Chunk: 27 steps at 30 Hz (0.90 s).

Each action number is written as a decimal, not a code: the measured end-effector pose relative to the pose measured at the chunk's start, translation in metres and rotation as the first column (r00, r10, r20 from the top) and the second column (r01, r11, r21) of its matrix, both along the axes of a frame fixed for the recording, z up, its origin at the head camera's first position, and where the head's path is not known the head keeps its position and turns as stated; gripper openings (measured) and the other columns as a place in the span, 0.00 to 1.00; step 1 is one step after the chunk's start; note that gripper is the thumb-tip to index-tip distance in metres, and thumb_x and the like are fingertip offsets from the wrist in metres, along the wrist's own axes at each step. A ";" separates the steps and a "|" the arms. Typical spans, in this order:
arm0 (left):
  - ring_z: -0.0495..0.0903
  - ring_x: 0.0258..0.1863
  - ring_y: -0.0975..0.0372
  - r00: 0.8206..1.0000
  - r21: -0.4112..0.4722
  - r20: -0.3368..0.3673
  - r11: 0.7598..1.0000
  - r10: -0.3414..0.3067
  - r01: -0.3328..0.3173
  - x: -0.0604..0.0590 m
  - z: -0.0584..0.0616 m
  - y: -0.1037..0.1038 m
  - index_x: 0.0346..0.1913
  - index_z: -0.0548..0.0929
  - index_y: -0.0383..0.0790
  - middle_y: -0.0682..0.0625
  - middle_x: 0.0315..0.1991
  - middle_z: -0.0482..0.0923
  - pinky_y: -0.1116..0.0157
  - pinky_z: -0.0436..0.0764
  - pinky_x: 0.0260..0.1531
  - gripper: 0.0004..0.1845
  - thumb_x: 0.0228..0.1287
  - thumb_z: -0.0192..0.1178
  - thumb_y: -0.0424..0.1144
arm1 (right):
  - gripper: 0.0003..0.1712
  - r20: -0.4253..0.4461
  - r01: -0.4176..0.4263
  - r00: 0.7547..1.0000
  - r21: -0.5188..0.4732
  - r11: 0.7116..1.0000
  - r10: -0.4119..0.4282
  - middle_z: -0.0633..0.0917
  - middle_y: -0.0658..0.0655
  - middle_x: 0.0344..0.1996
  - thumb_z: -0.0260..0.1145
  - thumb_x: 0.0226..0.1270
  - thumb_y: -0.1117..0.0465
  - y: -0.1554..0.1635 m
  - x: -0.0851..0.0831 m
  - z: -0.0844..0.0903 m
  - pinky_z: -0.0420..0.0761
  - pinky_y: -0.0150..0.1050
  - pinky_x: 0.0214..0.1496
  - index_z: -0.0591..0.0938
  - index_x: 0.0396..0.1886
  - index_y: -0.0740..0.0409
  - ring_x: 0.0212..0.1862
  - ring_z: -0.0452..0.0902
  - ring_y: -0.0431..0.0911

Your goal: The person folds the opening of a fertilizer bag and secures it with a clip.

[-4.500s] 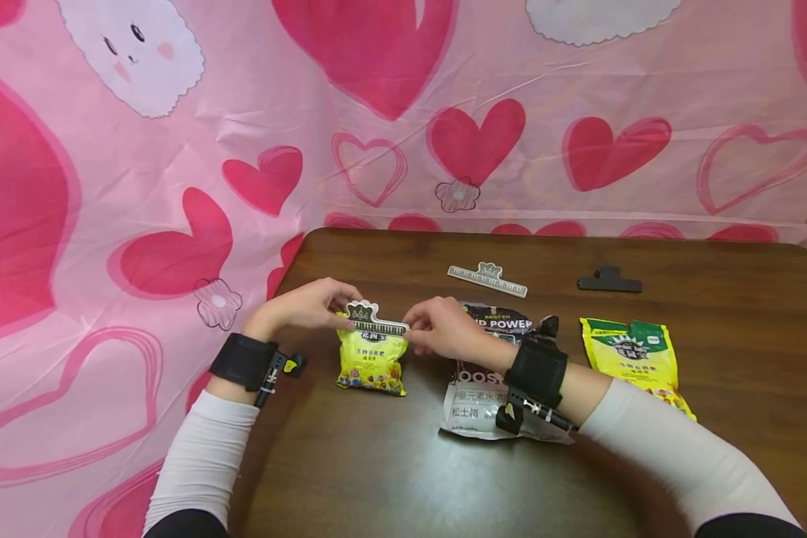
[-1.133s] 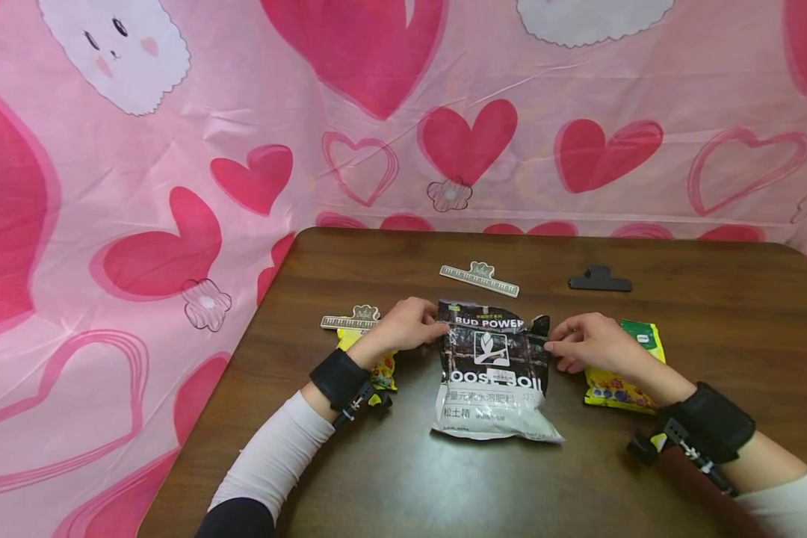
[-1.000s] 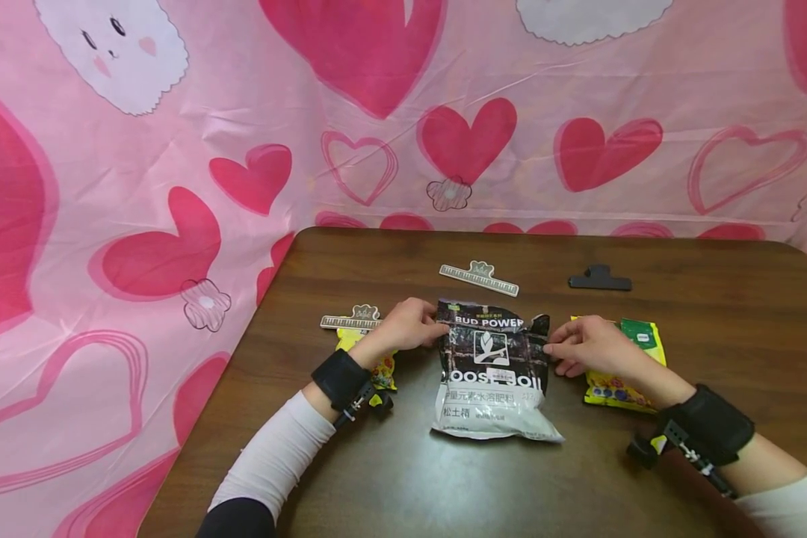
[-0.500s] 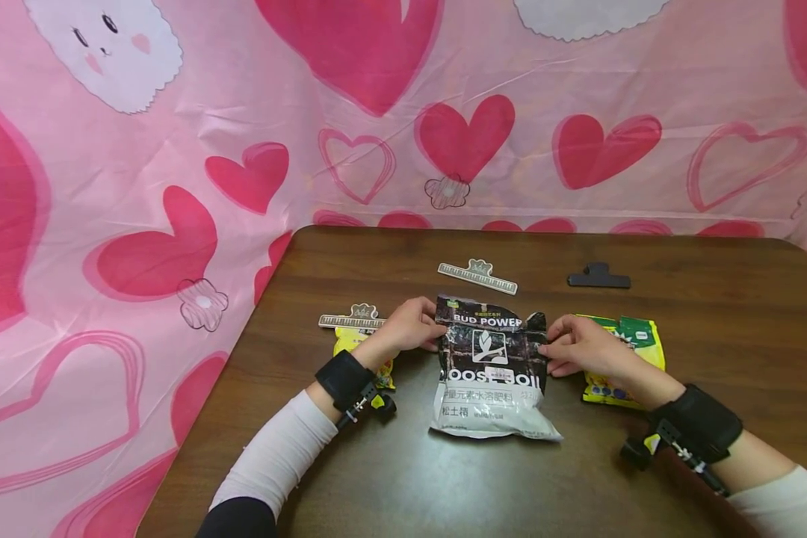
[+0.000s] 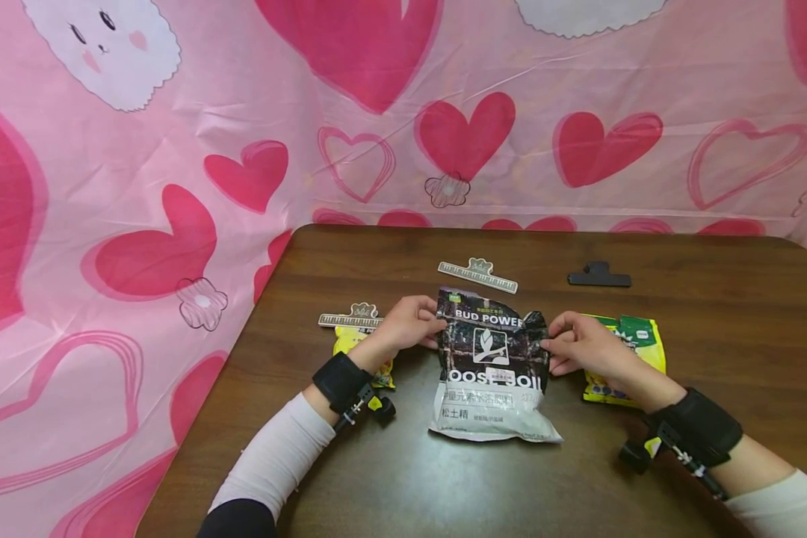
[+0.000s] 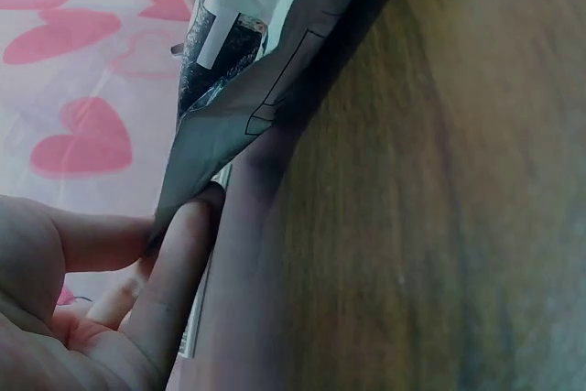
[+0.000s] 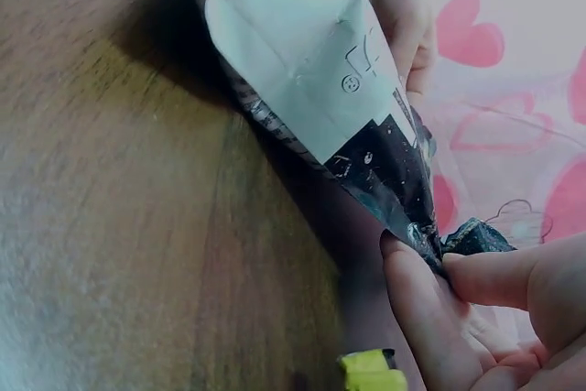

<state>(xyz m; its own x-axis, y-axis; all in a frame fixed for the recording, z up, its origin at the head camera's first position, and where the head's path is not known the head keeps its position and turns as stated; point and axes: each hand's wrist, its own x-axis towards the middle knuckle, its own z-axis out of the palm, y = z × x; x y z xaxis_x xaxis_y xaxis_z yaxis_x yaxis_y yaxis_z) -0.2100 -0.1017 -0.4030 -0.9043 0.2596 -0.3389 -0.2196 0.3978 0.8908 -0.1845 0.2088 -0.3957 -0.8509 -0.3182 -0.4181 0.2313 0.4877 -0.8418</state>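
Soil bag [image 5: 492, 366], black above and white below, lying flat at mid-surface, open top pointing away from the wearer. Left hand [image 5: 412, 326] pinching the upper left corner; right hand [image 5: 576, 344] pinching the upper right corner. Judged soft and pliable, moderately heavy from the bulge low down, film likely slippery; best held at the two top corners, as now. Brown surface [image 5: 726, 314] carrying a clipped yellow packet [image 5: 350, 340] just left of the left hand, partly hidden by the wrist. Second yellow packet [image 5: 635, 336] touching or just behind the right hand. Pale ruler-style clip [image 5: 477, 275] lying just beyond the bag top, black clip [image 5: 598, 276] further right, well apart. Open room ahead of the bag only up to the pale clip; bare wood near the wearer. Left edge of the surface close to the clipped packet.

Left wrist view: bag corner [image 6: 197, 162] standing up off the wood, fingers [image 6: 179, 263] and thumb closed on the thin film edge. Film creased, confirming a limp material.

Right wrist view: crumpled black corner [image 7: 449, 235] nipped between thumb and fingers [image 7: 412, 299]. Bag body [image 7: 302, 70] sagging to the surface, weight carried low. Left hand dimly visible beyond the bag.
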 end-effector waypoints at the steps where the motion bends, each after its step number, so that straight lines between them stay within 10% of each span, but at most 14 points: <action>1: 0.85 0.24 0.62 1.000 0.003 -0.002 1.000 0.002 -0.002 0.000 0.000 0.000 0.52 0.76 0.30 0.37 0.42 0.87 0.62 0.87 0.32 0.13 0.69 0.60 0.33 | 0.21 -0.006 0.004 1.000 0.006 1.000 -0.004 0.87 0.53 0.27 0.61 0.73 0.62 0.000 0.000 0.001 0.87 0.40 0.37 0.66 0.55 0.71 0.30 0.85 0.44; 27: 0.85 0.31 0.61 0.957 0.144 -0.271 0.987 0.105 -0.067 0.006 0.046 0.007 0.53 0.80 0.34 0.39 0.43 0.88 0.47 0.85 0.43 0.14 0.68 0.62 0.34 | 0.20 -0.326 0.051 0.944 0.004 0.999 -0.047 0.89 0.62 0.35 0.62 0.72 0.62 0.015 0.004 0.044 0.87 0.40 0.39 0.68 0.55 0.69 0.32 0.88 0.47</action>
